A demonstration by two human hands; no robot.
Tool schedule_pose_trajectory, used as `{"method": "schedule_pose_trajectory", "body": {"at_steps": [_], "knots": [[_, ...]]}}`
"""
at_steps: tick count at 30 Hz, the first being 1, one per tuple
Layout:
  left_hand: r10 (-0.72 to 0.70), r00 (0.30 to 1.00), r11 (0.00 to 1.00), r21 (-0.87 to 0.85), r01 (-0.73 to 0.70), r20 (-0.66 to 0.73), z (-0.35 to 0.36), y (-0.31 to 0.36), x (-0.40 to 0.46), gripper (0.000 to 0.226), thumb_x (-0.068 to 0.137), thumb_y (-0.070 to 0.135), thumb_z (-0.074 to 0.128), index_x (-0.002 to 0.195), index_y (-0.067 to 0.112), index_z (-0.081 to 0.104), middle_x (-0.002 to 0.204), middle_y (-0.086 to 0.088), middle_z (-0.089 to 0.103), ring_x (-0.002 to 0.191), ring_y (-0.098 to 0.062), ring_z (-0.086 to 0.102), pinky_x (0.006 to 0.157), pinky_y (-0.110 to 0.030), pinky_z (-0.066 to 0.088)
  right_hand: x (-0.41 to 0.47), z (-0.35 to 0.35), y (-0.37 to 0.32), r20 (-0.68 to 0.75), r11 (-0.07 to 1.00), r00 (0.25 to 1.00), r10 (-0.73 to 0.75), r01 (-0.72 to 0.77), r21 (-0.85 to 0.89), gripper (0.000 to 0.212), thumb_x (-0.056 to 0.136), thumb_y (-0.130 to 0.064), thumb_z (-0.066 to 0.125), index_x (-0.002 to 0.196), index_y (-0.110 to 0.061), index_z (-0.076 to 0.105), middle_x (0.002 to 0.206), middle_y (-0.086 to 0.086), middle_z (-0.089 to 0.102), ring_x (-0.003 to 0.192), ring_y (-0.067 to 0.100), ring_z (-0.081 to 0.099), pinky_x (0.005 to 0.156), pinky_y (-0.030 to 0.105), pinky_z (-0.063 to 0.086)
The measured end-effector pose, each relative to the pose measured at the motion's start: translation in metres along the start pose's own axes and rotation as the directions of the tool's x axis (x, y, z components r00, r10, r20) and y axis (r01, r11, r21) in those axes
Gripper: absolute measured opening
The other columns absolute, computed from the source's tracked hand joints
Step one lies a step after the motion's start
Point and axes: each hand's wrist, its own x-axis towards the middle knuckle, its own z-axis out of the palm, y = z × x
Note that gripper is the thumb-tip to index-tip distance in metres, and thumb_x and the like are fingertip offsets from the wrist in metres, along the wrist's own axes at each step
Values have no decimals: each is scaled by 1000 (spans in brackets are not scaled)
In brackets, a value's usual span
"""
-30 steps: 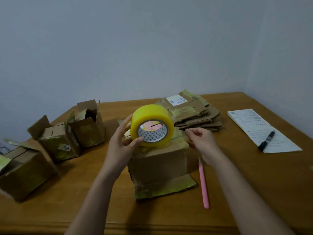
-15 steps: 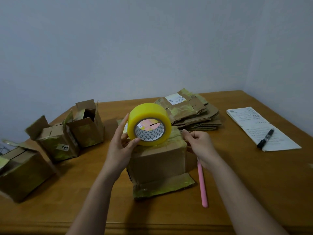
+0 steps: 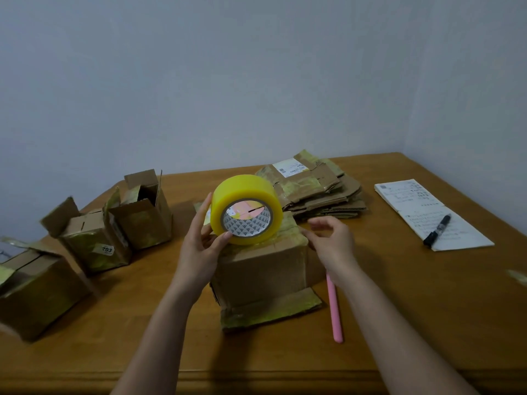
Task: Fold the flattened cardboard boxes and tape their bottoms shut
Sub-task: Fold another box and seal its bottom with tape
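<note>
Both hands work over the box (image 3: 263,269) at the table's (image 3: 399,323) middle: my left hand (image 3: 201,249) grips the tape roll (image 3: 246,209) resting on the box top, my right hand (image 3: 330,243) hovers loosely curled, empty, beside the roll. Three folded boxes (image 3: 97,238) stand left; one flat stack (image 3: 316,189) lies behind.

Left hand (image 3: 199,252): raised from the near-left with the forearm bare, palm turned right, thumb and fingers clasping the yellow tape roll (image 3: 246,209) at its left side, holding the roll on edge. Right hand (image 3: 330,243): positioned just right of the tape roll and slightly lower, forearm extending from the near-right, fingers loosely curled toward the roll; whether they pinch anything cannot be determined.
</note>
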Motion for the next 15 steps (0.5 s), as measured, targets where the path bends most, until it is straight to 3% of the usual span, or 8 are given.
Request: {"method": "schedule_pose_trajectory", "body": {"at_steps": [2, 3, 5, 8, 12, 15], "knots": [[-5, 1000, 1000, -14, 5, 1, 0, 0, 0, 72, 94, 6, 60, 147, 48, 34, 140, 0, 53, 127, -17, 53, 75, -20, 58, -10, 1, 1, 80, 993, 990, -114, 111, 46, 18, 96, -35, 57, 111, -36, 66, 107, -13, 69, 107, 7, 62, 84, 23, 52], [-2, 1000, 1000, -18, 2, 2, -1, 0, 1, 72, 94, 6, 59, 147, 48, 34, 141, 1, 52, 128, -17, 52, 74, -18, 57, -17, 3, 3, 173, 990, 979, -106, 87, 114, 29, 96, -49, 48, 117, -38, 65, 114, -11, 69, 113, 8, 61, 93, 29, 51], [5, 1000, 1000, -22, -5, 3, -1, -1, 1, 72, 94, 6, 59, 147, 48, 34, 142, 0, 51, 128, -18, 51, 71, -17, 56, -25, 4, 9, 311, 977, 948, -64, -4, 214, 51, 84, -73, 35, 118, -47, 63, 130, -5, 63, 127, 13, 52, 109, 43, 41], [4, 1000, 1000, -21, -4, 1, -1, -2, 0, 72, 94, 7, 59, 147, 49, 34, 142, 2, 50, 126, -15, 52, 70, -17, 56, -27, -3, 5, 388, 992, 921, -50, 2, 123, 74, 69, -94, 30, 127, -53, 53, 145, -8, 49, 137, 15, 40, 115, 49, 30], [5, 1000, 999, -33, -5, 3, -1, -2, 0, 73, 93, 8, 60, 147, 50, 34, 138, 3, 54, 123, -12, 54, 69, -16, 55, -31, -1, -5, 460, 950, 875, -153, 259, -177, 109, 59, -95, 46, 152, -43, 20, 157, -30, 11, 144, 4, 17, 113, 41, 22], [6, 1000, 1000, -22, -6, -6, 0, -1, 0, 72, 94, 8, 59, 147, 50, 34, 140, 1, 53, 126, -15, 53, 74, -19, 57, -29, 3, -6, 477, 824, 853, -213, 419, -381, 117, 57, -80, 65, 154, -35, 18, 158, -29, 4, 143, 5, 16, 113, 41, 26]]}}
